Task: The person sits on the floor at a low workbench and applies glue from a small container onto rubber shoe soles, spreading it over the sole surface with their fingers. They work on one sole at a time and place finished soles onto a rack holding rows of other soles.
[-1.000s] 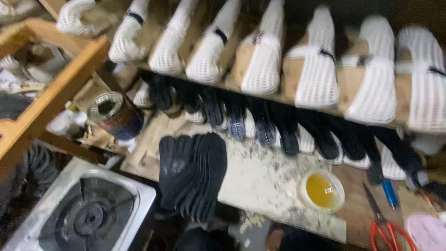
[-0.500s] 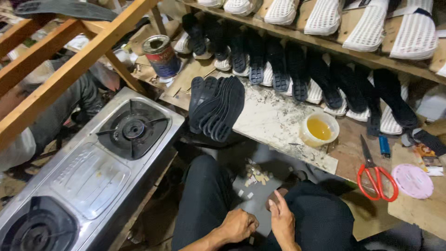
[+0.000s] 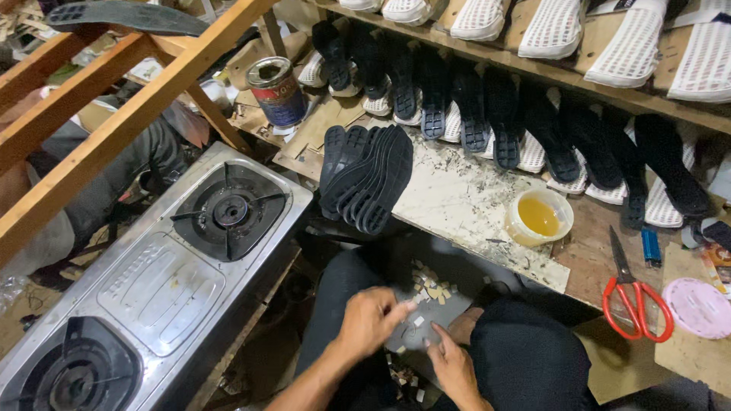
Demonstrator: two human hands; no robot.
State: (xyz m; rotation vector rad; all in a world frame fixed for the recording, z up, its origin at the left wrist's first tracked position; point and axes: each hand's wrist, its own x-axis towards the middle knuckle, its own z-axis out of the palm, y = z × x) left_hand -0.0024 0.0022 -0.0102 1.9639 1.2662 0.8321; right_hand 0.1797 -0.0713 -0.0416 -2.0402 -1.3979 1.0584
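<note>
Both hands sit higher and nearer than half a second ago. Left hand [image 3: 371, 321] pinches a small pale scrap [image 3: 409, 306]; right hand [image 3: 451, 364], fingers loosely curled, touches the grey sheet [image 3: 434, 308] on the lap. Beyond lie stacked black soles [image 3: 365, 176], a glue bowl [image 3: 539, 217], red scissors [image 3: 633, 293].

Pretty dim overall, light mostly from above. The steel two-burner gas stove [image 3: 164, 285] catches soft glare; right of it the lap area sinks into shadow, and both hands look motion-blurred.
</note>
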